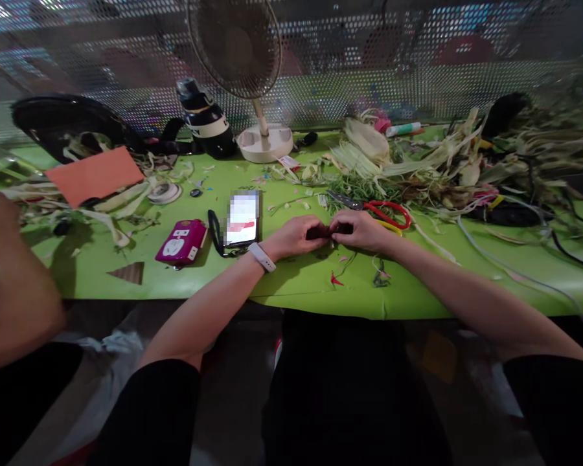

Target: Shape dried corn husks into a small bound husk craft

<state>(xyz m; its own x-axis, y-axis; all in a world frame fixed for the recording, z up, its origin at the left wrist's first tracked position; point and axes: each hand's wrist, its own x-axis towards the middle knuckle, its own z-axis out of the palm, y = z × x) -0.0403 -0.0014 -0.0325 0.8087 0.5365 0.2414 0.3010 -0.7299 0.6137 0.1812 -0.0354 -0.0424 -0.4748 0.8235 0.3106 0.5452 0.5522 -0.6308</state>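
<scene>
My left hand (298, 237) and my right hand (357, 230) meet over the green tabletop (214, 278), thumbs and fingertips pinched together. Whatever lies between the fingertips is too small and dark to make out. Just beyond my right hand lie scissors with red handles (391, 212), their blades pointing left. Below the hands, near the table's front edge, are a small red scrap (335, 280) and a little green sprig (381, 277). To the left of my left hand lies a lit phone (243, 219) with a black strap.
A magenta case (182, 243) and an orange card (96, 175) lie left. A fan (265, 144), dark bottle (208, 126) and black bag (72, 120) stand at the back. Dried husks (364, 145) and cables (510, 259) cover the right. Another person's arm (14, 278) reaches in left.
</scene>
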